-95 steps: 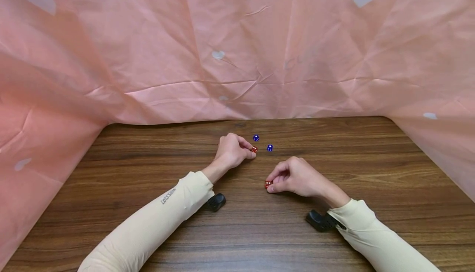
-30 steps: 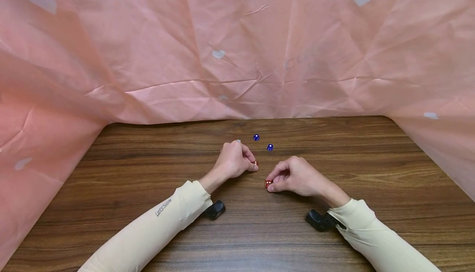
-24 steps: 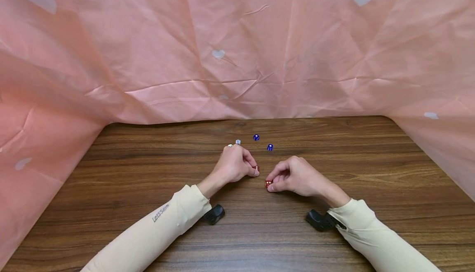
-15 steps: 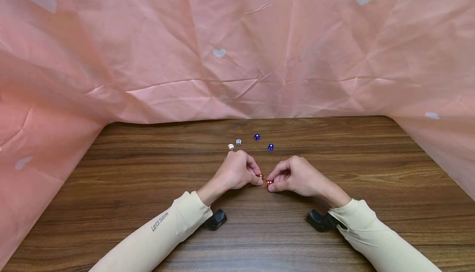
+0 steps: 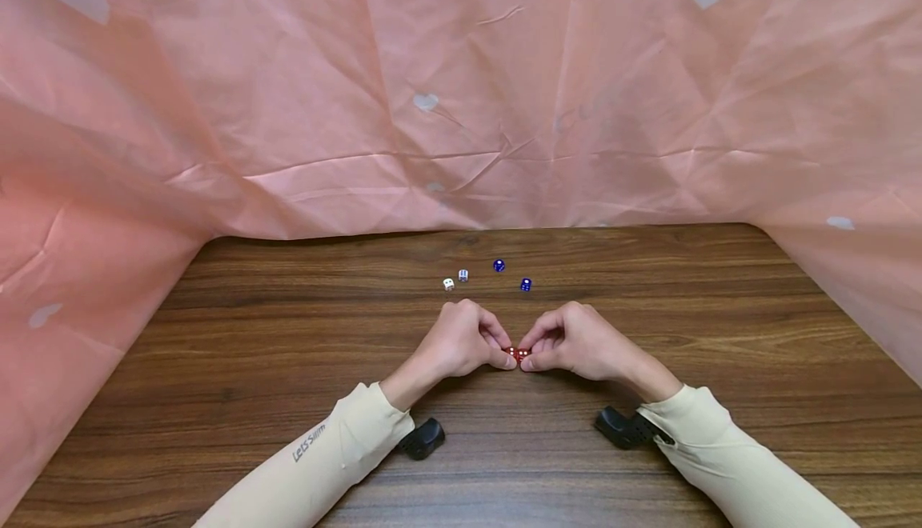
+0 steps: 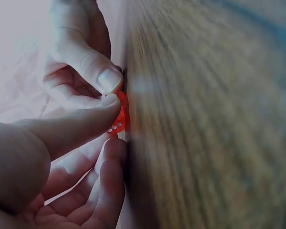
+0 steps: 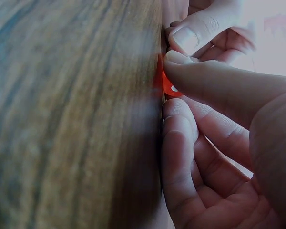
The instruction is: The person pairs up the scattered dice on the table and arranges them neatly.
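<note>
Head view: left die (image 5: 512,352) and right die (image 5: 523,355) sit side by side at the surface of the table (image 5: 720,304), well in from its left and right edges, so close that I cannot tell whether they touch. Both are small, red and glossy, with white pips. Seen from the left wrist, the red is translucent, glowing almost orange, with a row of small white pips; from the right wrist, a rounded corner carries one bigger white pip. Left hand (image 5: 461,340) pinches the left die between thumb and fingers; right hand (image 5: 576,342) pinches the right die likewise. Toward the table's far edge lie two white dice (image 5: 449,284) and two blue dice (image 5: 526,284), the blue each topped by a large white pip.
</note>
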Tool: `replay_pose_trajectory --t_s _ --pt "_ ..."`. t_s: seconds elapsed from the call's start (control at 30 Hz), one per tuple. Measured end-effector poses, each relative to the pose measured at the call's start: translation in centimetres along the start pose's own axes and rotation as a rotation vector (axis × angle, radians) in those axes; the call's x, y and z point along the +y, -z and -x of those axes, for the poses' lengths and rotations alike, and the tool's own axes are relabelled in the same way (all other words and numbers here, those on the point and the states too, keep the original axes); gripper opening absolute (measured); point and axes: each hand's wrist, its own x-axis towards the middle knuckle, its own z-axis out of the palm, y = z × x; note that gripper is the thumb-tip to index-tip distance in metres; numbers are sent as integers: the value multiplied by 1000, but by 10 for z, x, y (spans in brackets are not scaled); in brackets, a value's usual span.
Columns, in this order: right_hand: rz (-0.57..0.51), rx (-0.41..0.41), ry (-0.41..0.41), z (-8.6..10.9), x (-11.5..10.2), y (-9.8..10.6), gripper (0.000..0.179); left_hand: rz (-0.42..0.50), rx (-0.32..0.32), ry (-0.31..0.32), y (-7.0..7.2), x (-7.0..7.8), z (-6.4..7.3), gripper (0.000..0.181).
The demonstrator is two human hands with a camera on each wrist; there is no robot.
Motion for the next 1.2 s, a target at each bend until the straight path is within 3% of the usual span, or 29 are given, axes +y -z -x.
replay_pose_trajectory --t_s 0.5,1.2 --pt "9 1 11 -2 0 -1 12 76 26 48 -2 -6 3 17" --pt "28 9 53 4 2 2 12 109 6 37 -6 -6 2 17"
